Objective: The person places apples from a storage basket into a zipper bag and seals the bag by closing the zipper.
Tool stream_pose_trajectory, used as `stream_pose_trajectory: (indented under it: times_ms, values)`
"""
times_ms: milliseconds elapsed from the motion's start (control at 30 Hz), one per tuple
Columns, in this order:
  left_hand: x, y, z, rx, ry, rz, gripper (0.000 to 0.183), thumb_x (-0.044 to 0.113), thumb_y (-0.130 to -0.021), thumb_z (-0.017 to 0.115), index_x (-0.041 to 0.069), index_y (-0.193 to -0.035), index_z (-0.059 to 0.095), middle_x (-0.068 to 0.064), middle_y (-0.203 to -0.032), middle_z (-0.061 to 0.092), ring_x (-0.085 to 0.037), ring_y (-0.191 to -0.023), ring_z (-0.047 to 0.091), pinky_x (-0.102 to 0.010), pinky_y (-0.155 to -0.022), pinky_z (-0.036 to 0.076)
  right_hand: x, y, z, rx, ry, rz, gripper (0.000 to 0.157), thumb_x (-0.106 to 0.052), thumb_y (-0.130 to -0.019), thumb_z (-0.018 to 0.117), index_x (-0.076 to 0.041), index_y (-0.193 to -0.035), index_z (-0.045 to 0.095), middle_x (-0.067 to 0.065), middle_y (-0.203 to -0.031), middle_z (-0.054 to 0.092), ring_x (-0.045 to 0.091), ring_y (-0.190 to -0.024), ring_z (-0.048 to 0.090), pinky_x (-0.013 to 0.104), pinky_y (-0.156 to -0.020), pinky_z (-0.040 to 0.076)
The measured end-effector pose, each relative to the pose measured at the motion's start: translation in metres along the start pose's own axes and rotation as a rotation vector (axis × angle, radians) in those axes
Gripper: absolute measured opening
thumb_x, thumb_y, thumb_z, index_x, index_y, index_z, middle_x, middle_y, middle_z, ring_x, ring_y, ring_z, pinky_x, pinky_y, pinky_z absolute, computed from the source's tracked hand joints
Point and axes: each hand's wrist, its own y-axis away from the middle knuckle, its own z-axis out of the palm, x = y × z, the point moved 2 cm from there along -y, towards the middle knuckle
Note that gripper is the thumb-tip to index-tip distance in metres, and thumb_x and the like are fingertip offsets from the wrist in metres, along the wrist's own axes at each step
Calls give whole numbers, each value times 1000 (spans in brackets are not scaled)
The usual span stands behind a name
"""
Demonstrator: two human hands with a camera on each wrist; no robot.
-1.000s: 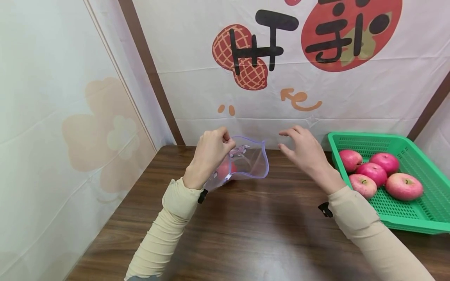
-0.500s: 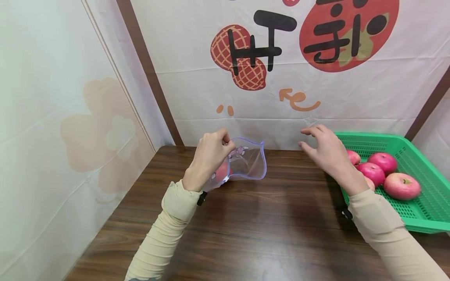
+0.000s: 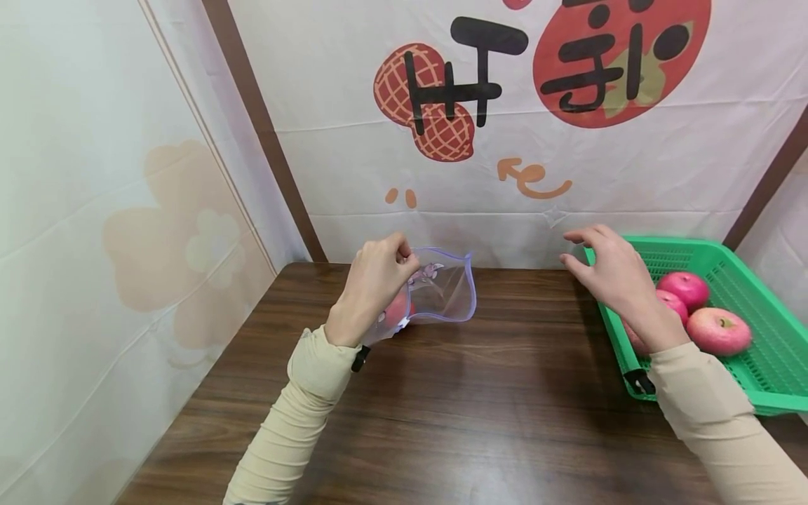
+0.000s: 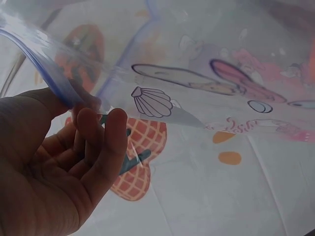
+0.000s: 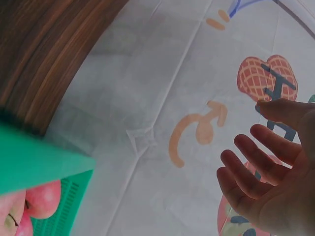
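My left hand (image 3: 380,280) pinches the rim of a clear zip bag (image 3: 445,291) with a purple edge, its mouth spread toward the right. Through the plastic shows a red apple (image 3: 396,308), partly hidden by the hand. In the left wrist view the bag (image 4: 162,101) carries printed shells and pink drawings, and the left hand's fingers (image 4: 115,130) hold its blue zip edge. My right hand (image 3: 615,277), fingers relaxed and holding nothing, hovers over the left side of a green basket (image 3: 783,337). Inside it lie several apples (image 3: 719,331), some hidden behind the right hand and wrist.
The dark wooden table (image 3: 467,421) runs back to a white cloth wall (image 3: 353,175) with printed peanuts and lettering. Another cloth wall (image 3: 76,280) stands along the left. The basket takes up the table's right side.
My right hand has moved right, away from the bag's mouth to the basket's near-left side. The left hand keeps its pinch on the bag, nearly still.
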Motion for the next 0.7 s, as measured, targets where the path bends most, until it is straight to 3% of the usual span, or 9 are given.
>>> stream_pose_trajectory:
  times_ms: [700]
  values:
    - [0,2,-3,11,4,7,5,7,-80,61,9,-77,65,-1,-66,61,-14,-58,51,-28,-53,43,49,10,-22,-71,2,87,48,-26,-94,64,1,-133,56,26,-133,52,46,-116,51,66,-93,39]
